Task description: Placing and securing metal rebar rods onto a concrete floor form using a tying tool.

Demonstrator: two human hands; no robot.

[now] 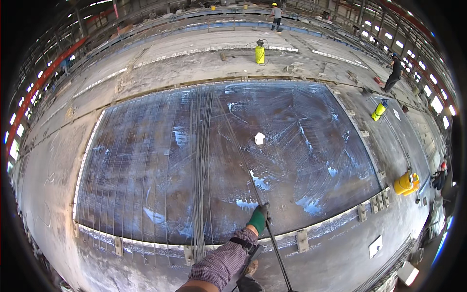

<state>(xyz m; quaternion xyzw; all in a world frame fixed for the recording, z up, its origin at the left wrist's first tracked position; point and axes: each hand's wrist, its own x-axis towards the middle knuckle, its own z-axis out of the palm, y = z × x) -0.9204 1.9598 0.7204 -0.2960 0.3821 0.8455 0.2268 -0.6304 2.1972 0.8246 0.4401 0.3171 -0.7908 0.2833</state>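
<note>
My left hand (260, 216), in a green and dark grey glove, is closed around a long thin dark bar (275, 245). The bar slants from the bottom edge up and left across a wet, blue-sheened casting bed (277, 171). To the left of my hand lies a loose bundle of thin steel rods (200, 164), running from the near side of the bed to the far side. Farther left, several single rods (144, 182) are spread apart, roughly parallel. A small white object (259, 138) sits beyond my hand on the bed. My right hand is out of view.
Low side forms (270, 238) with metal blocks (302, 241) border the bed. Yellow-green pump sprayers (259, 54) (379, 110) stand beyond and to the right. Yellow buckets (402, 183) are at right. Helmeted people (277, 16) (394, 73) are farther off. My shoe (251, 267) is at the near edge.
</note>
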